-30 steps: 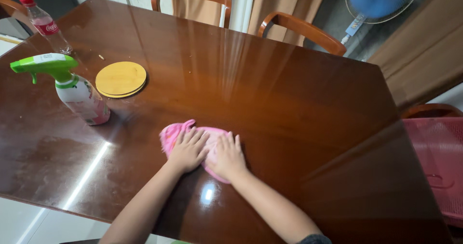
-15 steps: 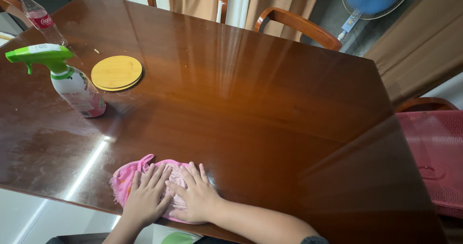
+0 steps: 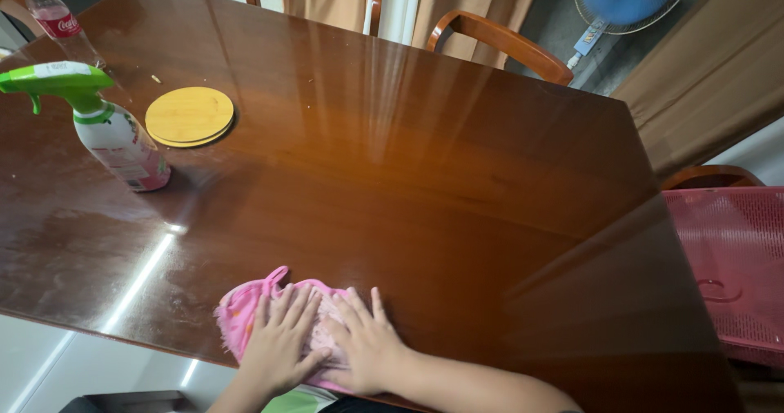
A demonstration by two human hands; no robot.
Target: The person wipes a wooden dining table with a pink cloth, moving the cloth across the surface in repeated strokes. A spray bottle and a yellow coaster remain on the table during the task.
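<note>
Both hands are lying flat, fingers spread, pressing on one pink cloth (image 3: 245, 315) at the near edge of the brown wooden table (image 3: 457, 184): left hand (image 3: 278, 344) and right hand (image 3: 367, 348) side by side, gripping nothing. Further left, one spray bottle (image 3: 110, 131) is standing beside one round wooden coaster (image 3: 189, 116). One soda bottle (image 3: 51, 13) is sitting at the far left corner. Two chairs (image 3: 498, 42) are waiting at the far side.

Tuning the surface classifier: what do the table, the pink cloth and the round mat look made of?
Table: dark brown wood, likely varnished; glossy, mirrors the light strip. Pink cloth under both hands: soft, fuzzy fabric, possibly microfibre; wrinkled, with a hanging loop. Round mat: pale wood or bamboo, matte, faint grain.
</note>
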